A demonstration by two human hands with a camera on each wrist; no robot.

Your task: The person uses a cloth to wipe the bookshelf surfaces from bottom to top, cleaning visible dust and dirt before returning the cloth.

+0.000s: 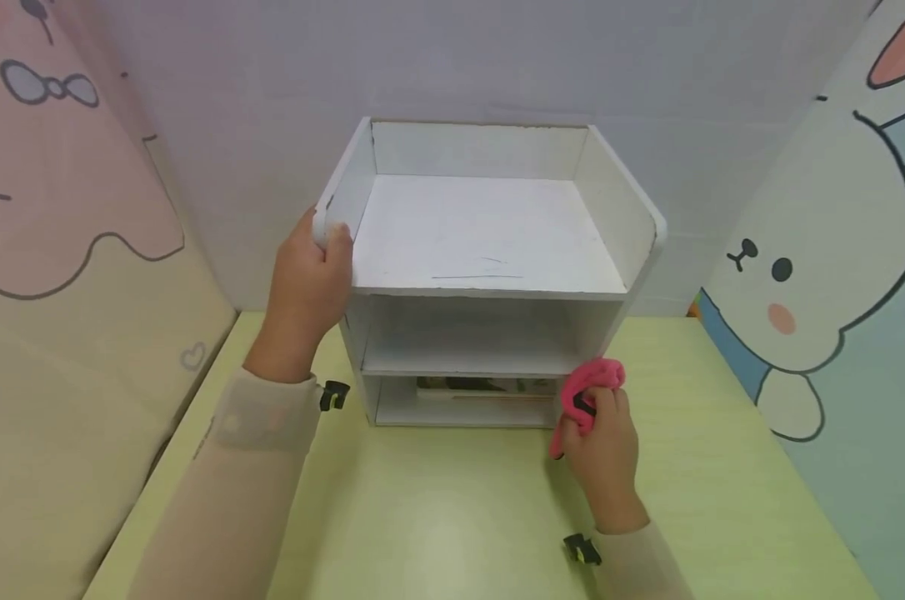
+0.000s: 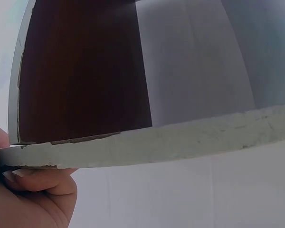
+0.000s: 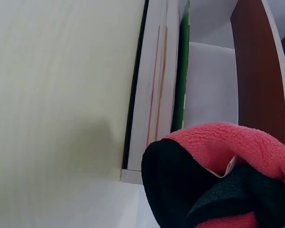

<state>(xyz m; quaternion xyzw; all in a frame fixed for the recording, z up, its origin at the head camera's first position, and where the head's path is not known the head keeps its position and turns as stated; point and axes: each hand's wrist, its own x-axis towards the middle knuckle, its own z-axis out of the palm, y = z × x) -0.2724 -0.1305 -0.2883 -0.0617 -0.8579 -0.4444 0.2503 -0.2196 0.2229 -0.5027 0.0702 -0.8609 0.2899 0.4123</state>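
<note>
A white desktop shelf (image 1: 482,229) with an open top tray and two compartments below stands on the table. My left hand (image 1: 306,283) grips the front of its left side panel, thumb on the inner side. In the left wrist view, fingers (image 2: 52,185) curl against the panel's chipped edge (image 2: 180,146). Bunched in my right hand (image 1: 608,450) is a pink and black cloth (image 1: 601,372), held at the lower right front corner of the shelf. The right wrist view shows the folded cloth (image 3: 247,137) close by the bottom compartment, hiding most of that hand.
Flat items (image 1: 490,386), one with a green cover (image 3: 182,71), lie in the bottom compartment. The light green table (image 1: 437,508) extends in front. Cartoon-printed panels (image 1: 857,333) flank it, and a pale wall (image 1: 460,58) rises behind. Black clips (image 1: 334,395) hang at the sleeves.
</note>
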